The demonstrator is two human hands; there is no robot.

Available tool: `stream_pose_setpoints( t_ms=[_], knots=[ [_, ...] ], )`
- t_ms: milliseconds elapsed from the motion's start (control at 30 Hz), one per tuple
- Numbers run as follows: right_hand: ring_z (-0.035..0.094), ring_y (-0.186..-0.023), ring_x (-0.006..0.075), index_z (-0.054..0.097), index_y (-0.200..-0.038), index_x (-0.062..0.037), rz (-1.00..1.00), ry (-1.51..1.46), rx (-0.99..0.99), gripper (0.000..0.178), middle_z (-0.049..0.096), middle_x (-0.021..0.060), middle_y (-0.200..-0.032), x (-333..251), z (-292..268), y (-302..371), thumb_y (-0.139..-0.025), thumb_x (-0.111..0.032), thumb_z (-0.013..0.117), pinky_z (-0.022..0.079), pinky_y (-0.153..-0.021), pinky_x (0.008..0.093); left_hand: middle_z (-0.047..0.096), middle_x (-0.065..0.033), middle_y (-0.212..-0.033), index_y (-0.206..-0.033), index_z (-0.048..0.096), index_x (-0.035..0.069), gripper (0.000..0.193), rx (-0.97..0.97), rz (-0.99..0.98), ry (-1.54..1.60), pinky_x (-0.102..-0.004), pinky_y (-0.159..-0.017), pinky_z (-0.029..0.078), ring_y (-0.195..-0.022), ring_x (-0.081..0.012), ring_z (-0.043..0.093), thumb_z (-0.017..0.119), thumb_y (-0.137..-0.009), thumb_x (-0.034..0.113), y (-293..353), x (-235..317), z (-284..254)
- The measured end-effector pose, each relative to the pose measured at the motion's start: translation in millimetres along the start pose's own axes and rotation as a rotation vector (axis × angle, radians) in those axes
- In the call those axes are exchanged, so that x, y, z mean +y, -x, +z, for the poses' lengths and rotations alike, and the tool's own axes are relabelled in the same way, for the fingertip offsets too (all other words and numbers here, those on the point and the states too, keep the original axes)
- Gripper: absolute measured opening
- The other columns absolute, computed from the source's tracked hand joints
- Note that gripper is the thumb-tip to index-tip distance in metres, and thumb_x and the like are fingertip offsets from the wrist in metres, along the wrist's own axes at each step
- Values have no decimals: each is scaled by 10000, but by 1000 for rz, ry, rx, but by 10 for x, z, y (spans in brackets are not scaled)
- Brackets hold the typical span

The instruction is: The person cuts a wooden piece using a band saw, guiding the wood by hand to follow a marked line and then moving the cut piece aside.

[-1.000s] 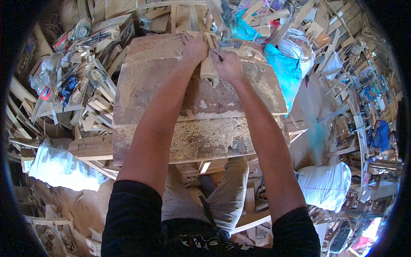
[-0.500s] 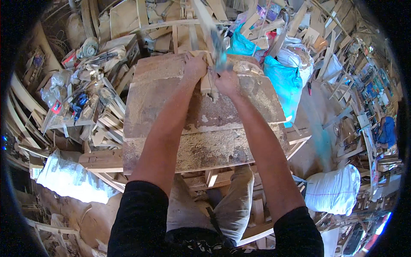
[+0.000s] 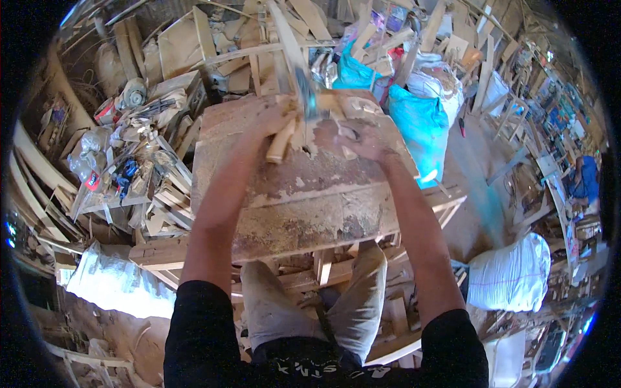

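Note:
My left hand (image 3: pixel 277 118) is closed around a narrow wood strip (image 3: pixel 279 149), whose near end sticks out toward me over the worn wooden saw table (image 3: pixel 291 216). On the other side, my right hand (image 3: pixel 363 139) is smeared by motion, with its fingers curled over a second wood piece (image 3: pixel 347 152). Between the two hands, the upright metal guide (image 3: pixel 304 90) of what looks like a bandsaw comes down to the table. The blade itself is too blurred to make out. Sawdust lies over the tabletop.
Turquoise sacks (image 3: pixel 420 129) stand just right of the table. A white sack (image 3: pixel 508 271) lies at the lower right, and a shiny white bag (image 3: pixel 119 281) at the lower left. Wood scraps (image 3: pixel 171 97) pile up left and behind. Wooden beams (image 3: pixel 162 253) run beneath the tabletop.
Both hands were close beside the guide on what looked like one wood piece. Now they have moved apart, left and right, and two separate pieces show. The view has shifted slightly.

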State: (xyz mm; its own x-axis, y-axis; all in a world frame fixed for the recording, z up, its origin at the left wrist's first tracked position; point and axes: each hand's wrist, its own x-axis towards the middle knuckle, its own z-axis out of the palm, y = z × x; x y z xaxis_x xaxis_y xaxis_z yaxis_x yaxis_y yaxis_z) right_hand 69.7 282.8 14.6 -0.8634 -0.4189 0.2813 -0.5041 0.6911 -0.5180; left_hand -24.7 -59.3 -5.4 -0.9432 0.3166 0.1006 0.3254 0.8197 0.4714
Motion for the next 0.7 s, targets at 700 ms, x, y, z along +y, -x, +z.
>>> stream_pose_setpoints(
  t_ms=[700],
  knots=[
    [741, -944, 378, 743, -1150, -73, 880, 558, -574, 360, 764, 200, -1022, 1692, 2129, 6425, -953, -342, 609, 592, -793, 470, 700, -173, -1154, -1256, 712, 53, 539, 336, 90, -308, -510, -1022, 472, -1123, -397, 643, 836, -835, 367, 3377, 663, -478]
  ],
)
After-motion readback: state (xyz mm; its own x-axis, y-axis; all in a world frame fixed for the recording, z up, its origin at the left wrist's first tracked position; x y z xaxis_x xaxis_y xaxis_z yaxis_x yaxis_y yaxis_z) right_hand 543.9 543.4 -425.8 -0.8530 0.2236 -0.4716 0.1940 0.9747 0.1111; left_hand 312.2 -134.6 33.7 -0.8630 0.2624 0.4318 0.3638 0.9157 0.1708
